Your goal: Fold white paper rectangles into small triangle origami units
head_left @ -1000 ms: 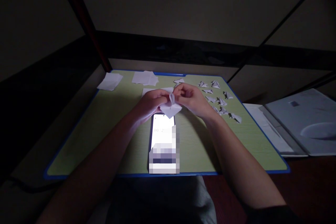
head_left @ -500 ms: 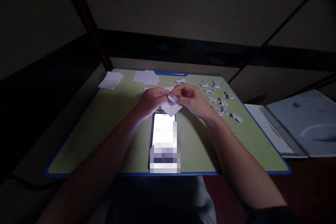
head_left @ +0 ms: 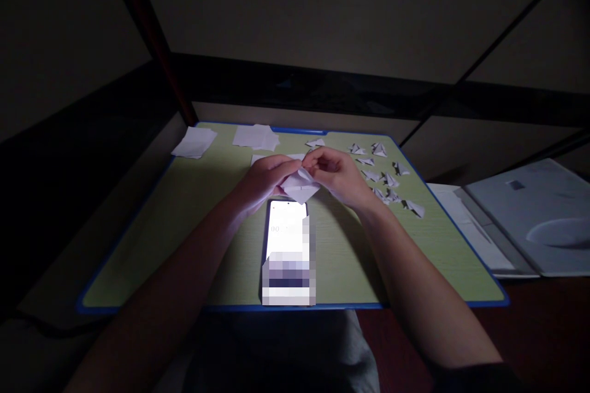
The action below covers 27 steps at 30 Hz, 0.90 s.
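A partly folded sheet of white paper (head_left: 301, 190) is pinched between my two hands above the middle of the table. My left hand (head_left: 270, 175) grips its left side, thumb along the top. On its right side, my right hand (head_left: 335, 173) pinches the upper edge between thumb and fingers. One pointed corner of the paper hangs toward me. Just below it lies a phone (head_left: 286, 233) with a brightly lit screen, partly blurred out. Behind my hands shows the edge of another white sheet (head_left: 256, 159), mostly hidden.
Several small folded paper pieces (head_left: 389, 179) lie on the right of the green table (head_left: 175, 245). Two stacks of white paper, a left one (head_left: 193, 142) and a middle one (head_left: 255, 136), rest along the far side. An open white box (head_left: 530, 215) stands beyond the right edge.
The upper flap of the paper, raised in a curl before, now lies flatter under my fingers. My left thumb has moved slightly right, toward my right fingertips.
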Available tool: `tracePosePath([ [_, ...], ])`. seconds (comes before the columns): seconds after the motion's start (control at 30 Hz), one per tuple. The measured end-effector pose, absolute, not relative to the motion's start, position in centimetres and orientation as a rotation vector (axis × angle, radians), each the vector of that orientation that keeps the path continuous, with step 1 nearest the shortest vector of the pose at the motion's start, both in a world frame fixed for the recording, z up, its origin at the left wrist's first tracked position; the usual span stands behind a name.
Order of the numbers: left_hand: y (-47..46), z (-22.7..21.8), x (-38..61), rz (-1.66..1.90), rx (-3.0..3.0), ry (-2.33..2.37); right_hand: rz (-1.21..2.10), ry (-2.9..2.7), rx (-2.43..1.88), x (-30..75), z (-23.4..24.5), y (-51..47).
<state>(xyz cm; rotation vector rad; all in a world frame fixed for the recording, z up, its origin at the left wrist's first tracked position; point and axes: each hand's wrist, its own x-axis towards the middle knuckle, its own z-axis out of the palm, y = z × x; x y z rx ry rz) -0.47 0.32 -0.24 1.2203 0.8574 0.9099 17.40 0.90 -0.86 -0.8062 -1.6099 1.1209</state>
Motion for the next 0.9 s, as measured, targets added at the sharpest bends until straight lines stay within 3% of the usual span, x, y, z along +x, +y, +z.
tracePosePath([
  [0.9, 0.28, 0.27, -0.62, 0.904, 1.233, 0.699, 1.145, -1.426, -0.830, 17.32, -0.40, 1.01],
])
